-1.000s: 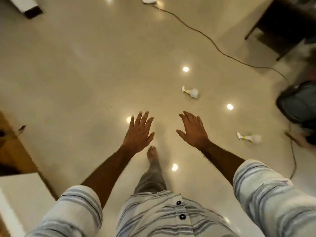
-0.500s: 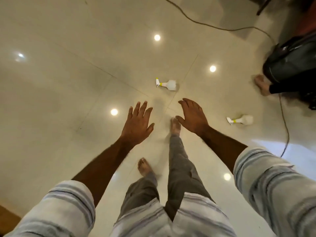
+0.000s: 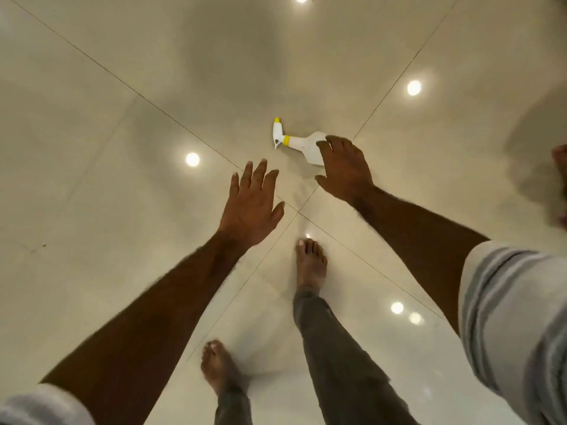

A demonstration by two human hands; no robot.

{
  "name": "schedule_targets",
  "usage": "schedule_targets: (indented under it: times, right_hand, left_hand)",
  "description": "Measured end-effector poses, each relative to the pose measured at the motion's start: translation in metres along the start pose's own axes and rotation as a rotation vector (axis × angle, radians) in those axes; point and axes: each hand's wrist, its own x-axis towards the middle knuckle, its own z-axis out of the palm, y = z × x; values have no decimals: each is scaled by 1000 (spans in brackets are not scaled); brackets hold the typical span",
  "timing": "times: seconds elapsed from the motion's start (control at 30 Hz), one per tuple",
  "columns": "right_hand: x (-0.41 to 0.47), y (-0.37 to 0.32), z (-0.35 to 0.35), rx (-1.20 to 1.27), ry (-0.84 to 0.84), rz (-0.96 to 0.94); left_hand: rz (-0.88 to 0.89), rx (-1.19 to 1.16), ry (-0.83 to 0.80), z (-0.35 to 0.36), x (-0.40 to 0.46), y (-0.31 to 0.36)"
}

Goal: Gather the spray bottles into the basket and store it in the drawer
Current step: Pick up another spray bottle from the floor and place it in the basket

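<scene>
A white spray bottle [image 3: 302, 144] with a yellow nozzle tip and yellow collar lies on its side on the glossy tiled floor, nozzle end pointing left. My right hand [image 3: 345, 170] hovers over the bottle's wide base, fingers spread and curled, covering part of it; I cannot tell whether it touches. My left hand [image 3: 251, 204] is stretched out below and left of the bottle, palm down, fingers apart, holding nothing. No basket or drawer is in view.
My two bare feet [image 3: 310, 262] stand on the tiles just below the hands. Another person's foot [image 3: 560, 167] shows, blurred, at the right edge. Ceiling lights reflect as bright spots on the floor [image 3: 122, 148].
I have stepped forward, and the nearer bottle now lies right under my right hand. Both hands reached forward and down. The second bottle, the cable and the dark bag have left the view.
</scene>
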Motion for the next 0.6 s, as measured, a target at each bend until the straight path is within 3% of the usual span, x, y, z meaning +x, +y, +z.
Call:
schedule_targets:
  times: [0.23,0.4,0.6]
  right_hand:
    - [92,21,81,-103,-97,-6]
    - [110,21,88,-92,-122,90]
    - [86,16,65,194,-110,190]
  left_hand:
    - [-36,-43,-43,76,69,-23]
    - [-46,-144,-56,90,62,-31]
    - [-109,-421,-36,65,41,-29]
